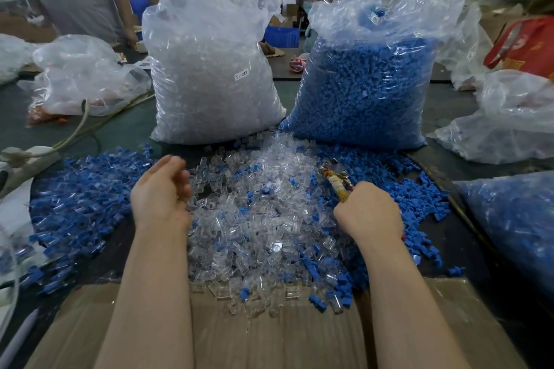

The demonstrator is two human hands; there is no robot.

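A busy factory hall lies behind a dark green counter [126, 129], where a tall clear plastic sack of clear parts [209, 84] and a clear plastic sack of blue parts [365, 93] stand upright. In front spreads a heap of small clear plastic caps [257, 219], ringed by small blue plastic plugs [84, 186] and spilling onto a flat brown cardboard sheet [269, 338]. The right hand [370, 213] grips yellow-handled metal pliers [337, 181] over the heap's right edge. The left hand [162, 192] hovers blurred, fingers loosely curled; whether it holds a cap I cannot tell. A careless sweep could likely scatter caps off the cardboard or mix in plugs.
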